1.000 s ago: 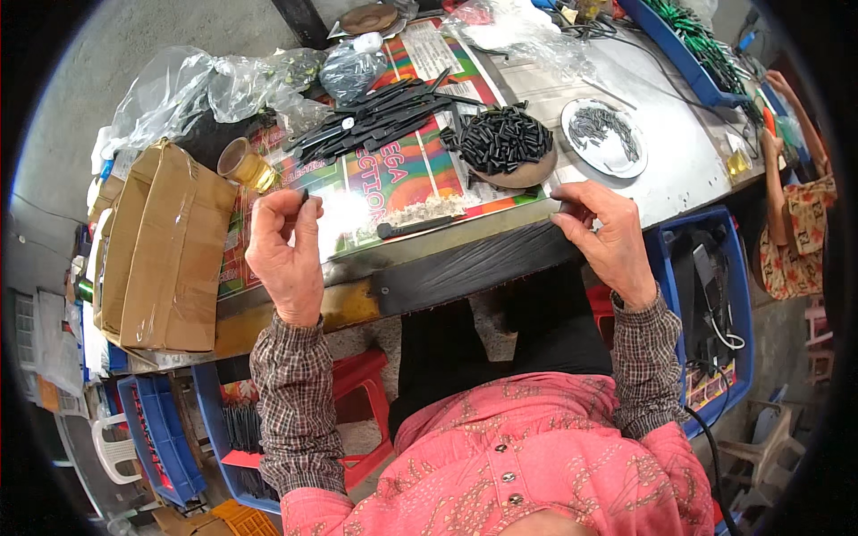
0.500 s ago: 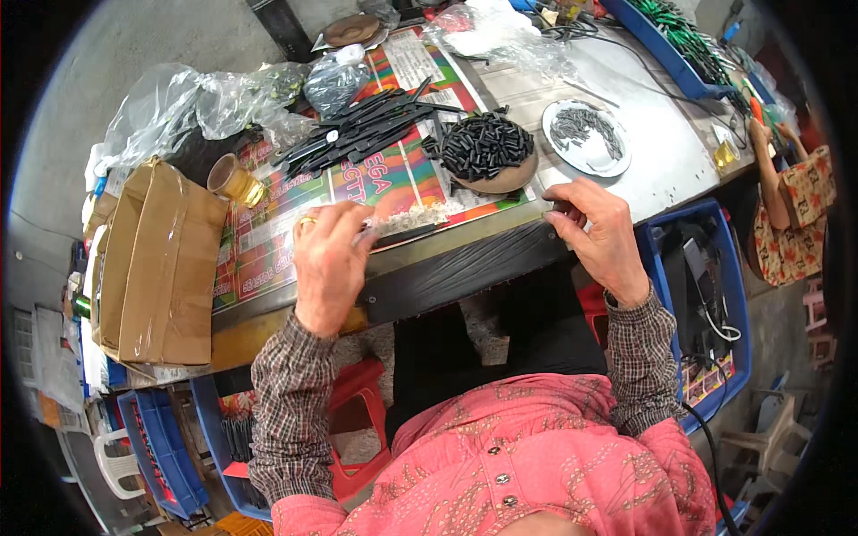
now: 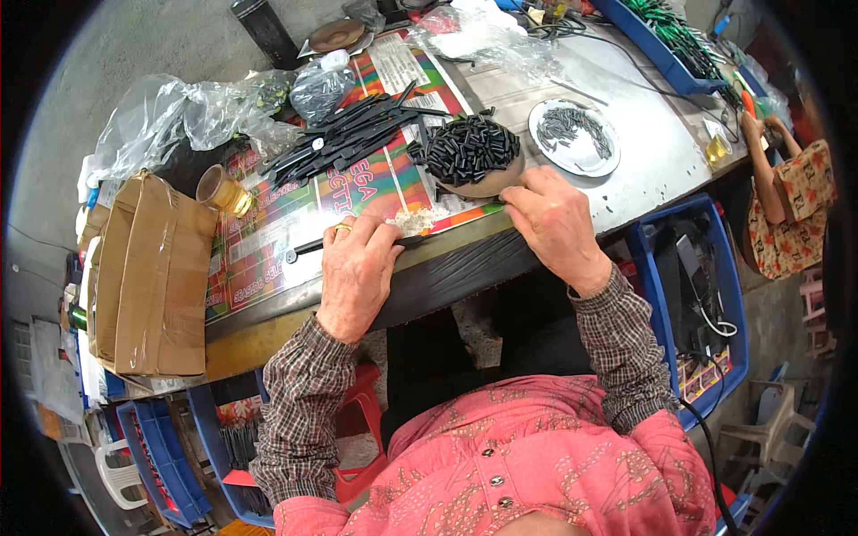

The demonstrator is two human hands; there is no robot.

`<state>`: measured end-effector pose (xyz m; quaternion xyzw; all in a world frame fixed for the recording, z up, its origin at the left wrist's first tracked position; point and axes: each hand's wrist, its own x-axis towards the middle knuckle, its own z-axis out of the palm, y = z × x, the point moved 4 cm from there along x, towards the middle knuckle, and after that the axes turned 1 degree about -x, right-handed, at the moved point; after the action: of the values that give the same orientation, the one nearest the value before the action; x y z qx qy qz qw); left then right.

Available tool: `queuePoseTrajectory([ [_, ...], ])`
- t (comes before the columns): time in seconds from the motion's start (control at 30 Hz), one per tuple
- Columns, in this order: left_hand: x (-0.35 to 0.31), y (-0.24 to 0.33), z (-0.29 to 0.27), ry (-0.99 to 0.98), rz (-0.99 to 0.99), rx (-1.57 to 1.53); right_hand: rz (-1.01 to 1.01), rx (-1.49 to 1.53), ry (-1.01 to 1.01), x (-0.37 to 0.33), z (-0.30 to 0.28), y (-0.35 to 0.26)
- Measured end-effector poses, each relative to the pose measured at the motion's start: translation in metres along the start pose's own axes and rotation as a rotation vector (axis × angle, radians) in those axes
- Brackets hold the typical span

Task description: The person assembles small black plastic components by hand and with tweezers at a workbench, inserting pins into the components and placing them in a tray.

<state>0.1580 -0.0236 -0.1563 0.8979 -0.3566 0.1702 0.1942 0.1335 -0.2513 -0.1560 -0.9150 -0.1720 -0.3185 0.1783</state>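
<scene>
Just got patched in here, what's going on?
A person is working with both hands. The left hand is over a black strip; its grip is hidden. The right hand is by the brown bowl heaped with short black pieces; whether it holds anything can't be seen. A pile of black strips lies farther back, and grey pins sit on the white plate beyond the right hand.
</scene>
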Motion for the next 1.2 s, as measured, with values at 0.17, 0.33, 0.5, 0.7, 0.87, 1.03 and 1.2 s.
queuePoseTrajectory([
  [0.17, -0.003, 0.000, 0.000, 0.028, -0.007, -0.012, -0.002, -0.055, -0.009, 0.001, 0.008, -0.003],
  [0.33, -0.007, -0.001, -0.005, 0.128, -0.011, -0.059, 0.044, -0.046, -0.078, 0.004, 0.008, -0.003],
  [0.5, -0.014, 0.004, -0.019, 0.252, -0.065, -0.135, 0.016, -0.075, -0.128, 0.005, 0.006, -0.005],
  [0.7, -0.037, 0.025, -0.025, 0.286, -0.348, -0.596, -0.062, -0.140, -0.212, 0.009, 0.007, -0.008],
  [0.87, -0.057, 0.045, -0.010, 0.189, -0.583, -1.221, -0.114, -0.124, -0.154, 0.008, 0.008, -0.005],
  [1.03, -0.066, 0.057, 0.003, 0.172, -0.585, -1.438, -0.128, 0.063, -0.115, 0.008, 0.005, 0.005],
  [1.2, -0.076, 0.062, 0.007, 0.156, -0.582, -1.441, -0.018, 0.068, -0.151, 0.008, -0.010, -0.011],
])
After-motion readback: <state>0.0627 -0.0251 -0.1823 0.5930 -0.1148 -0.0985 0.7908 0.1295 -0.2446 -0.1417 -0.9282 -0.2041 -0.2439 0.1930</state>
